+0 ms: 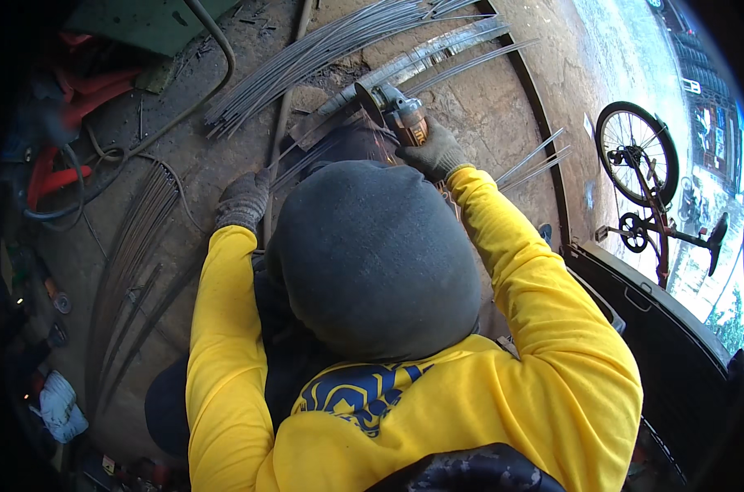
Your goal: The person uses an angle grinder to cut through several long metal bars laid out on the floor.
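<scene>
My right hand [436, 150], in a grey work glove, is wrapped round the body of an orange and grey angle grinder [409, 123]. Orange sparks fly below its round disc, close to the cloth-covered head in the middle. My left hand [243, 201], also gloved, is closed on the ends of thin metal rods [294, 168] that run up toward the grinder. The head hides part of the rods and the exact point of the cut. Both my sleeves are yellow. Beyond the grinder a flat silvery metal strip [446, 51] lies across the floor.
A large bundle of thin steel rods [306, 66] lies ahead, another bundle [134, 238] to the left. A hose [283, 123] crosses the floor. Red-handled equipment [56, 176] with cables stands at left. A metal floor edge [544, 123] and a bicycle [647, 172] are at right.
</scene>
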{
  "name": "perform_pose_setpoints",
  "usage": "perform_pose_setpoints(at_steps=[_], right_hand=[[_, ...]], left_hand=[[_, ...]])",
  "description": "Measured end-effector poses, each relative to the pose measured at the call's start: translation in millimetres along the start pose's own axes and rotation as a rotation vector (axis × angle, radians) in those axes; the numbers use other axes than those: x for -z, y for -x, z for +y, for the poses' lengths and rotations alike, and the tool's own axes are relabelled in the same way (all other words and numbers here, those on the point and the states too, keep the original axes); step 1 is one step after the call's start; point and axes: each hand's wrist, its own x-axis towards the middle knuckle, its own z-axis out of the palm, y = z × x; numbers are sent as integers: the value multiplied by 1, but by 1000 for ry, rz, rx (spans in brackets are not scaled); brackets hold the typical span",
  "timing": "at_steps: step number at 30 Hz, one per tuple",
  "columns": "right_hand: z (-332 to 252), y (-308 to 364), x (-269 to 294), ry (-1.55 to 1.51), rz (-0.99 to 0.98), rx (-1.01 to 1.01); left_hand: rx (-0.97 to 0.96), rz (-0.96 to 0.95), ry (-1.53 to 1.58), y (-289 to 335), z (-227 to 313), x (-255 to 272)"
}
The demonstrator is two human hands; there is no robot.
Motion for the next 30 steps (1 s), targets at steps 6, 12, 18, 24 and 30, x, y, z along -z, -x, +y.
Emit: perform_pose_setpoints(at_steps=[6, 12, 18, 24, 30], right_hand=[[-3, 4, 1, -17, 3, 14], [-11, 1, 2, -7, 6, -29], [-13, 7, 5, -163, 58, -30], [-14, 28, 14, -208, 154, -123], [-4, 33, 12, -181, 178, -109]], left_hand=[[-22, 4, -16, -15, -9, -8], [-30, 14, -15, -22, -15, -13], [-49, 25, -22, -11, -12, -8], [27, 85, 28, 1, 31, 9], [-181, 227, 96, -8, 28, -1]])
